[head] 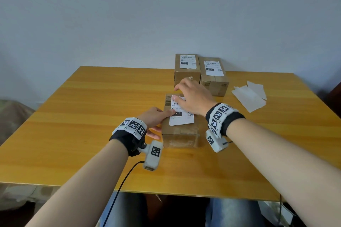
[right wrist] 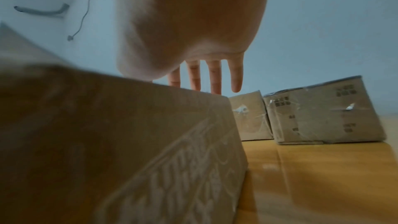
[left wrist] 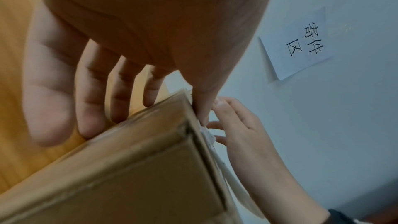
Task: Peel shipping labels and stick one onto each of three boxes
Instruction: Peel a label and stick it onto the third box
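A brown cardboard box (head: 180,134) stands nearest me on the table with a white shipping label (head: 181,119) on its top. My left hand (head: 156,119) steadies it: the thumb presses the label's left edge and the straight fingers (left wrist: 92,100) lie against the box's left side (left wrist: 129,168). My right hand (head: 191,96) lies flat over the label's far half, fingers (right wrist: 215,77) straight and spread past the box's far edge (right wrist: 129,142). Two more boxes (head: 186,77) (head: 215,84) stand behind, each with a label (head: 187,61) (head: 214,66) on top.
Peeled backing sheets (head: 249,97) lie on the yellow wooden table (head: 92,116) right of the back boxes. A paper sign (left wrist: 301,45) hangs on the wall behind. The back boxes (right wrist: 249,117) (right wrist: 323,111) stand side by side near the table's far edge.
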`<state>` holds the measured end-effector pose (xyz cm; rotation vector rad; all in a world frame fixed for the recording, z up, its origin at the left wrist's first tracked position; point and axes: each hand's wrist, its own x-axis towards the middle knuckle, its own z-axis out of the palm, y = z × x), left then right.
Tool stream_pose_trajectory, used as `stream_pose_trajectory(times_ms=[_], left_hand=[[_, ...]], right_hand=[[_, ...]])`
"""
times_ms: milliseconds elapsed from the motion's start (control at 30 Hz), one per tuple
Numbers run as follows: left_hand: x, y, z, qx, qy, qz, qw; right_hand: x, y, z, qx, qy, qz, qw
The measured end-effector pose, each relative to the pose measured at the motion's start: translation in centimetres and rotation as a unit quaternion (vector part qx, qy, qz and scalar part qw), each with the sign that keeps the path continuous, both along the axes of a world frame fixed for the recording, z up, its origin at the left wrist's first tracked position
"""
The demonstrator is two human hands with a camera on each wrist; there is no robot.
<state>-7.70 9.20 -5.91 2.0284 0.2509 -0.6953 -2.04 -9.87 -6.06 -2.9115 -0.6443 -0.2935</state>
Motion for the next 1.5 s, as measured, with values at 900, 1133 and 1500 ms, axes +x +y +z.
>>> stream_pose_trajectory(times_ms=[900,1133,1500], left_hand=[[0.8,1.0,-1.4,-0.022,0.006,0.012,1.000],[1.5,1.3,-1.8,-0.030,0.005,0.001,1.000],[2.1,1.9,-1.6,-0.049,0.035,-0.034,0.998]], right_hand=[[1.8,2.1,-2.4,-0.064,0.003,-0.105,0.992],[3.2,1.8,-2.4,-0.040,0.012,-0.123,0.991],[5.6,1.7,-2.5,-0.018,0.015,-0.120,0.992]])
